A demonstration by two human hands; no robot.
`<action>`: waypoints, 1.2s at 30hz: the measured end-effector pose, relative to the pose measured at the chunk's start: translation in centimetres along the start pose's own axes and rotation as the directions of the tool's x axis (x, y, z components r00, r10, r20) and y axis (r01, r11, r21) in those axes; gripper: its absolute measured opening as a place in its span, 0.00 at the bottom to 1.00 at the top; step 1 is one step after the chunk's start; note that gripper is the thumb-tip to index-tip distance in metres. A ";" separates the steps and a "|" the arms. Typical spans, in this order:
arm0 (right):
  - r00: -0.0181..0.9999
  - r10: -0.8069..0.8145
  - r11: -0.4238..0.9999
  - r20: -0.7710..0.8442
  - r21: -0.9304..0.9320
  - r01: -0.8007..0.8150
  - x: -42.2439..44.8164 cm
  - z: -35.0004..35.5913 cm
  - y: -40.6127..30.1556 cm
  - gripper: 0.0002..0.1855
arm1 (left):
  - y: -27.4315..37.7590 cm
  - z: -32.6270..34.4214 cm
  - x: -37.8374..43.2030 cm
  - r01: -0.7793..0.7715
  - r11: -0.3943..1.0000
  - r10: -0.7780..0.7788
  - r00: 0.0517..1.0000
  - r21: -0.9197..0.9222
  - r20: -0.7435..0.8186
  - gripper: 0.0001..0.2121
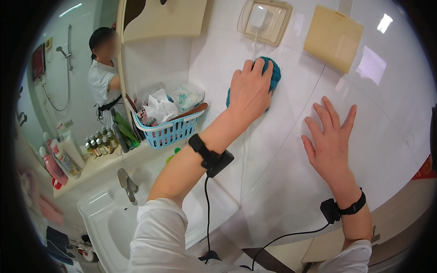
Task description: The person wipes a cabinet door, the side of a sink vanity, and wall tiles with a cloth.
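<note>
My left hand (pixel 251 87) presses a teal cloth (pixel 274 73) flat against the glossy white wall tiles (pixel 290 112), fingers curled over its upper part. The cloth shows on both sides of the hand. Just above it is a clear socket cover (pixel 268 22) with a white plug inside, and a white cord runs down from it. My right hand (pixel 329 136) is spread at the tiles further right, fingers apart, holding nothing. A cream square cover (pixel 333 38) is on the wall above that hand. Both wrists wear black straps with cabled devices.
A light blue plastic basket (pixel 175 133) with tissues and packets stands on the ledge (pixel 99 165), beside small bottles (pixel 99 145) and a pink bottle (pixel 54 167). Below are a chrome faucet (pixel 127 186) and a white washbasin (pixel 117 228). A mirror (pixel 76 85) on the left reflects a person.
</note>
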State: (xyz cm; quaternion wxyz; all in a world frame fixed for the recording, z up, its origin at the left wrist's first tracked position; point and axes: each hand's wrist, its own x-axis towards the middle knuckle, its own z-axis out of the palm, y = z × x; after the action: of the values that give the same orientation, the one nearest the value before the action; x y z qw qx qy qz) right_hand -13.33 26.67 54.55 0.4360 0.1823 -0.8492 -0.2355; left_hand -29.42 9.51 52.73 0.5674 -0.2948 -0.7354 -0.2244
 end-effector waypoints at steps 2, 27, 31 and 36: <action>1.000 0.003 1.000 0.007 0.017 -0.003 0.1 -0.1 -0.4 0.15 | 0.2 -0.5 -0.1 -0.028 0.999 0.028 1.000 0.022 -0.003 0.30; 1.000 0.018 0.999 -0.017 0.041 -0.018 0.0 0.0 -0.4 0.12 | -0.2 2.4 0.6 0.074 0.959 -0.167 0.928 -0.274 -0.333 0.21; 1.000 0.021 0.999 0.008 0.032 -0.021 -0.6 -0.3 0.1 0.12 | 3.0 1.8 -0.3 -0.217 0.925 0.125 0.949 -0.311 -0.290 0.24; 0.998 0.017 0.998 0.055 0.058 -0.020 -0.9 -0.7 -0.3 0.13 | 0.0 3.4 1.3 0.170 0.960 -0.238 0.912 -0.221 -0.333 0.28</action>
State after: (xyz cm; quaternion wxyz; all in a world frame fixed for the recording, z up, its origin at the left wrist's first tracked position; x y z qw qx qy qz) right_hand -12.16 26.71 54.13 0.4092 0.1805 -0.8690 -0.2116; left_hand -32.05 11.95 53.13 0.6344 -0.2224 -0.6227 -0.4004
